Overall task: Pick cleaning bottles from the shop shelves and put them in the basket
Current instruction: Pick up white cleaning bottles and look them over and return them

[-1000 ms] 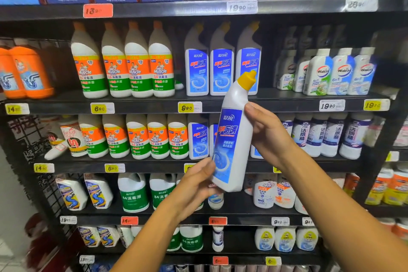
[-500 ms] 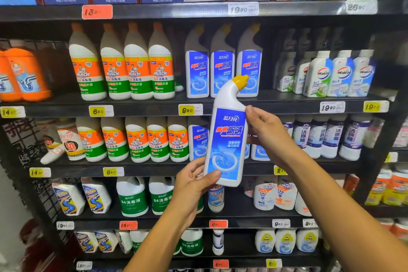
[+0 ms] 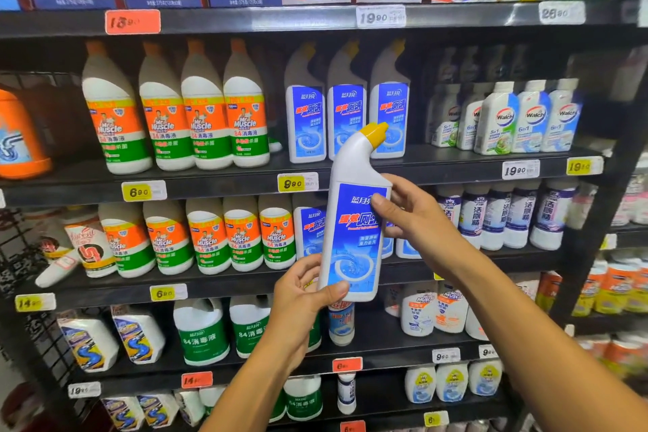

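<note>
Before the black shop shelves (image 3: 456,175), a white toilet-cleaner bottle (image 3: 354,238) with a blue label and a yellow angled cap stands nearly upright in mid-air. At its base, the left hand (image 3: 301,298) curls its fingers closed around the bottom corner; the right hand (image 3: 413,221) pinches its upper right edge, thumb on the label.

Over the last second the white angled-neck plastic bottle with the blue label and yellow cap (image 3: 354,221) has turned nearly upright, label facing the camera (it leaned right before); the left hand (image 3: 301,295) now pinches its bottom corner, thumb in front
</note>
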The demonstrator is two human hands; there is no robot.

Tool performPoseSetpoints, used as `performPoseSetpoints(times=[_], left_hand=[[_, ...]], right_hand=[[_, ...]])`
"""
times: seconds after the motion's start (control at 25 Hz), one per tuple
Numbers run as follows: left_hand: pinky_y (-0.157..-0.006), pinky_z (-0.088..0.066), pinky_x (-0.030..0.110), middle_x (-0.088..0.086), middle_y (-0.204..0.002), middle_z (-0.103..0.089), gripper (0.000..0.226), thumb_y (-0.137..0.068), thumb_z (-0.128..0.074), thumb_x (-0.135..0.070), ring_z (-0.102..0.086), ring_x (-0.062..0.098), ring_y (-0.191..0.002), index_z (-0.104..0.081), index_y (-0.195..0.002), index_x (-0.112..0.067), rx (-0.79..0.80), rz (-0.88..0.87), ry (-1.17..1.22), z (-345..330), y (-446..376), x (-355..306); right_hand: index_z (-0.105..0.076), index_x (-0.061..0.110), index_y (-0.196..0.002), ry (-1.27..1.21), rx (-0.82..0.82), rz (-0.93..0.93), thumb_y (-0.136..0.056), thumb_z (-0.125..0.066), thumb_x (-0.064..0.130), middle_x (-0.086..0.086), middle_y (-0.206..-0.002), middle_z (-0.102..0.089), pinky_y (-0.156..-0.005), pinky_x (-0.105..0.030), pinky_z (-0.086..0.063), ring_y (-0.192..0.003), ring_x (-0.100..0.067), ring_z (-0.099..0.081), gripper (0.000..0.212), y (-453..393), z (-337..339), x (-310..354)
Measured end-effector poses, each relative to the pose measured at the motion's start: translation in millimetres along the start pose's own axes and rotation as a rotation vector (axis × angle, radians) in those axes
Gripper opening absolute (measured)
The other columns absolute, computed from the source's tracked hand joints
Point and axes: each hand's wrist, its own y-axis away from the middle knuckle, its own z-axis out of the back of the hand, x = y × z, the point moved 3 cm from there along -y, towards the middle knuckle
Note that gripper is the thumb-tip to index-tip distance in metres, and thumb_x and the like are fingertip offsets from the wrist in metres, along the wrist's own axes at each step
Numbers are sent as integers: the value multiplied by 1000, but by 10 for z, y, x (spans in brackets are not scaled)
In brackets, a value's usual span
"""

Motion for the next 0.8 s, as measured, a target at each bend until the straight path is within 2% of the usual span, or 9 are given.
performPoseSetpoints(times=[0.08,0.24,0.28,0.44,0.52,0.64,0.8], left_hand=[[-91,-55,46,12,-116,-72,52,-68,-78,2,-68,29,-110,-61,-116,-7,35,5,-1,-58,-55,2],[-72,-59,28,7,-106,-76,53,-62,-84,-11,-74,23,-97,-63,-110,-8,136,-2,-43,-316,-240,-75],[-71,-58,26,4,-104,-77,53,-63,-88,-14,-74,21,-96,-64,-110,-10,155,-16,-85,-395,-306,-120],[-80,-57,29,1,-106,-76,53,-66,-88,-26,-73,17,-99,-63,-112,-16,200,-87,-226,-806,-632,-303],[-75,-56,23,-2,-102,-77,52,-71,-83,-22,-73,12,-94,-59,-117,-24,218,-135,-247,-1125,-827,-396],[-68,-52,13,-18,-94,-76,51,-84,-73,-4,-72,1,-81,-52,-118,-35,224,-265,-350,-1611,-1207,-567],[-69,-52,12,-11,-102,-66,53,-87,-71,-5,-67,-2,-70,-48,-128,-30,169,-342,-503,-2075,-1660,-750]], right_hand=[[-59,26,-115,-8,-18,10,-96,-59,20,10,-100,-76,-67,-23,-59,-94,-5,-72,20,-4,36,7],[-62,20,-109,-31,-140,53,-95,-61,18,9,-92,-77,-58,-22,-57,-84,-7,-74,14,-164,313,40],[-62,20,-108,-35,-156,61,-95,-61,18,9,-90,-77,-56,-21,-56,-82,-7,-74,13,-228,416,49],[-65,17,-100,-67,-180,72,-95,-62,19,4,-85,-78,-52,-20,-54,-73,-9,-74,6,-559,886,94],[-67,15,-96,-70,-198,65,-95,-64,21,0,-85,-78,-54,-22,-55,-74,-14,-75,7,-790,1166,127],[-67,9,-96,-34,-212,76,-95,-64,22,-4,-83,-78,-57,-24,-56,-72,-17,-74,13,-1199,1584,221],[-65,8,-85,28,-220,81,-96,-62,21,7,-65,-74,-49,-17,-52,-59,-6,-71,17,-1643,2023,346]])
